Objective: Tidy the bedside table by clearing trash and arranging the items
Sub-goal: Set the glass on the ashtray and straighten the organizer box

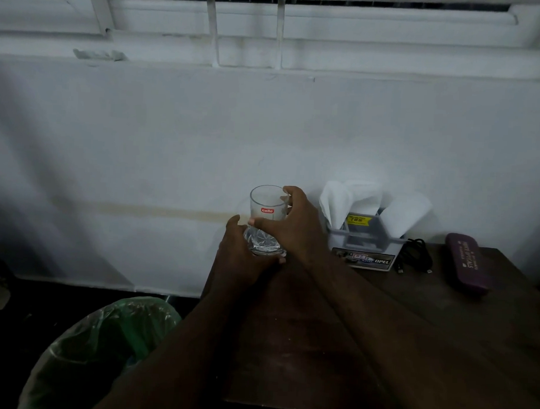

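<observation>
back left corner of tabletop (441, 348) taken up by both hands around the glass (263, 218). just right of it, napkin holder (365, 241) against the wall, then black cable (415, 255), then purple case (467, 263). front half of tabletop bare, arms crossing it. lined bin (104, 351) blocks the floor left of the table.

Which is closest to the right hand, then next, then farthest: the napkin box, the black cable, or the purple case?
From the right hand:
1. Napkin box, just to its right.
2. Black cable, beside the box.
3. Purple case, near the table's right edge.
</observation>
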